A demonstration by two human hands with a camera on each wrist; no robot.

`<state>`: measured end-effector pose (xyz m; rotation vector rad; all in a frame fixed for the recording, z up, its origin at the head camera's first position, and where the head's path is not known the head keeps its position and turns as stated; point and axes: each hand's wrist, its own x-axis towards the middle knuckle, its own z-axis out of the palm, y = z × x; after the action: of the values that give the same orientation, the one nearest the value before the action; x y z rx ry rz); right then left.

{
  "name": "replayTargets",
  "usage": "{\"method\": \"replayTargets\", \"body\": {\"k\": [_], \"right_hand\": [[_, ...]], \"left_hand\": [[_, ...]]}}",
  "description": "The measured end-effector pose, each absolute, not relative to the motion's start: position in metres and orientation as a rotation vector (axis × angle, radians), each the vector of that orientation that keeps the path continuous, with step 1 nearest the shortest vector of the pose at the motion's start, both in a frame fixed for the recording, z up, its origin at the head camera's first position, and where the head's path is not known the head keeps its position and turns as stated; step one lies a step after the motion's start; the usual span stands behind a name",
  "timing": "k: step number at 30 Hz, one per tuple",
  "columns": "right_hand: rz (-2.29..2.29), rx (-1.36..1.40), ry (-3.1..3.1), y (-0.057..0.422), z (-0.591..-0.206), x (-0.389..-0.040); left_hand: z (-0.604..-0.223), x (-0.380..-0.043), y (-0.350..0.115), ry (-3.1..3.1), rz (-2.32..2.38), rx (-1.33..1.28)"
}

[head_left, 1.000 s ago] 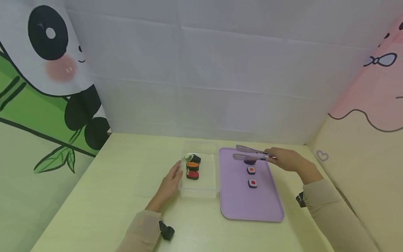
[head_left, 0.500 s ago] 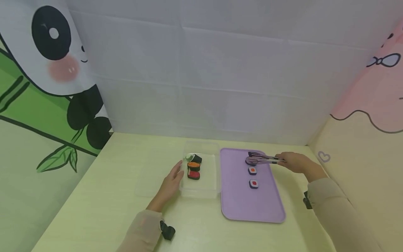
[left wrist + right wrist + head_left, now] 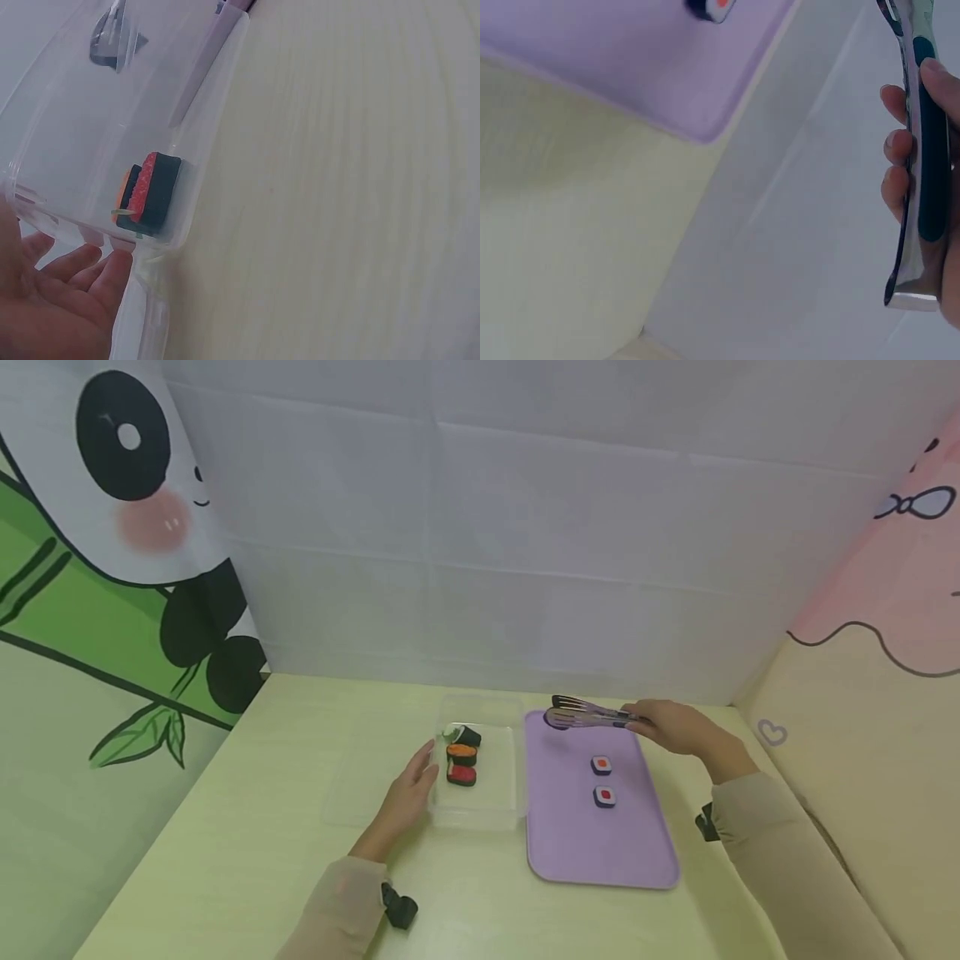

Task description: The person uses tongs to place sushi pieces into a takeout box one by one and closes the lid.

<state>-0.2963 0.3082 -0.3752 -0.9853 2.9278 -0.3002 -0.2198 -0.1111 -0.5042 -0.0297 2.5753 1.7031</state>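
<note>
My left hand [image 3: 408, 793] rests its fingers against the left wall of a clear plastic box [image 3: 495, 818]; the left wrist view shows this hand [image 3: 71, 292] at the box's outer side. Inside the box lie toy sushi: a green-and-black piece [image 3: 467, 736], an orange-topped one [image 3: 461, 754] and a red-topped one [image 3: 461, 775]. My right hand [image 3: 671, 727] grips metal tongs [image 3: 592, 718] with dark grips. Between the tongs' ends, over the purple tray's far left corner, is a dark sushi piece [image 3: 555, 723], mostly hidden. Two square sushi rolls, orange-centred [image 3: 602, 765] and red-centred [image 3: 604, 797], lie on the tray.
The purple tray [image 3: 600, 852] stands right beside the box. A faint, flat clear sheet [image 3: 356, 777], perhaps a lid, lies left of the box. White cloth [image 3: 487, 627] closes off the table's back, with printed cloths at both sides.
The tongs have come down, closed on the dark sushi piece at the tray's back, and lifted it leftward toward the box. My left hand stays at the box.
</note>
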Motion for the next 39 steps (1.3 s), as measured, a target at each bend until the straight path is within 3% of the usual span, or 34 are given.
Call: {"method": "replayTargets", "body": {"k": [15,30,39], "right_hand": [[-0.247,-0.991,2.823,0.235,-0.378,-0.312],[-0.168,-0.991,2.800,0.225,-0.374,-0.312],[-0.214,-0.979,2.859,0.255,-0.361,-0.301]], "left_hand": [[-0.504,-0.218,-0.109,2.546,1.746,-0.016],[-0.503,-0.218,-0.112,2.569,1.728,-0.009],[-0.504,-0.219,-0.112,2.567,1.723,-0.006]]}}
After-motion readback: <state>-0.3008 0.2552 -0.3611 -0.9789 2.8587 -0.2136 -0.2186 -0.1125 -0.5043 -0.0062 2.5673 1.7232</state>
